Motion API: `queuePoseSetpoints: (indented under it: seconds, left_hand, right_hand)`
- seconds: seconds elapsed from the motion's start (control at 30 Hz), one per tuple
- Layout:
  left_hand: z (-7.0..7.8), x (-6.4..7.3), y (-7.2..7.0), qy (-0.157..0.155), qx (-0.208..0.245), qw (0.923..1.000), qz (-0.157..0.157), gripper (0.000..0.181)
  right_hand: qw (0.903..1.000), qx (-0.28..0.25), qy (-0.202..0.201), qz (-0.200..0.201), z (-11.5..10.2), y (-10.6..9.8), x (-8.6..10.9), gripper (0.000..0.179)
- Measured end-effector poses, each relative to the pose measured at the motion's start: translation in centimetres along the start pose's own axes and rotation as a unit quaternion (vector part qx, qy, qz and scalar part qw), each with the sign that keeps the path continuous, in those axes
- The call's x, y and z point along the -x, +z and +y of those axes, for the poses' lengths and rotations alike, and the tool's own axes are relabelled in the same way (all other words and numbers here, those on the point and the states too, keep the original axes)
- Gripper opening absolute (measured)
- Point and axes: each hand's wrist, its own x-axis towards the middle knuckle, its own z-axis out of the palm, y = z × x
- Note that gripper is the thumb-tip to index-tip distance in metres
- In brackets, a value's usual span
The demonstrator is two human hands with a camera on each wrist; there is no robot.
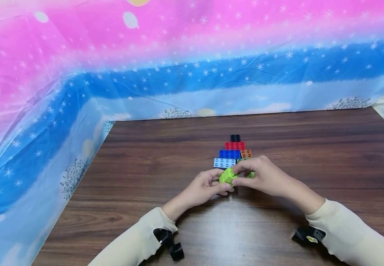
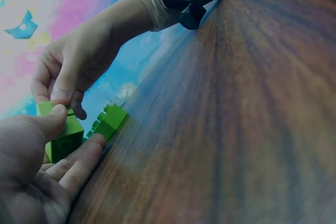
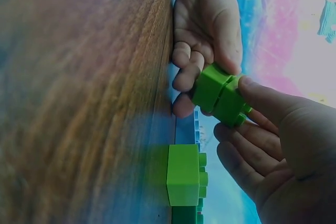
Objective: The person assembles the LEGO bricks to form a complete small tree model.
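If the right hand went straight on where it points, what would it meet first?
Beyond the green bricks it pinches, the right hand would likely meet the left hand; depth is unclear.

The green bricks (image 1: 227, 176) are smooth plastic; the wood-grained desk (image 1: 152, 147) shines softly; at twelve o'clock hangs creased cloth (image 1: 185, 48).
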Motion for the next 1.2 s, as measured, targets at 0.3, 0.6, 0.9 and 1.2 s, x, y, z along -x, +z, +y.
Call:
queuePoseSetpoints:
  seconds: [0.3, 0.6, 0.9, 1.2]
  left_hand:
    - [0.21, 0.06, -0.03, -0.001, -0.054, 0.9985, -0.011, 0.034]
    - [0.23, 0.03, 0.07, -0.011, -0.054, 0.9984, -0.007, 0.032]
    - [0.38, -0.04, 0.16, -0.024, -0.030, 0.9992, -0.004, 0.034]
    - [0.62, 0.06, 0.17, -0.036, -0.023, 0.9991, -0.006, 0.030]
  right_hand:
    - [1.0000, 0.000, -0.008, 0.004, -0.43, -0.19, -0.05, 0.010]
    - [0.9999, -0.003, 0.006, 0.008, -0.30, -0.07, 0.00, 0.011]
    - [0.9998, -0.003, 0.005, 0.020, -0.21, 0.21, 0.12, 0.012]
    - [0.9997, -0.019, 0.009, 0.010, 0.09, 0.29, 0.06, 0.011]
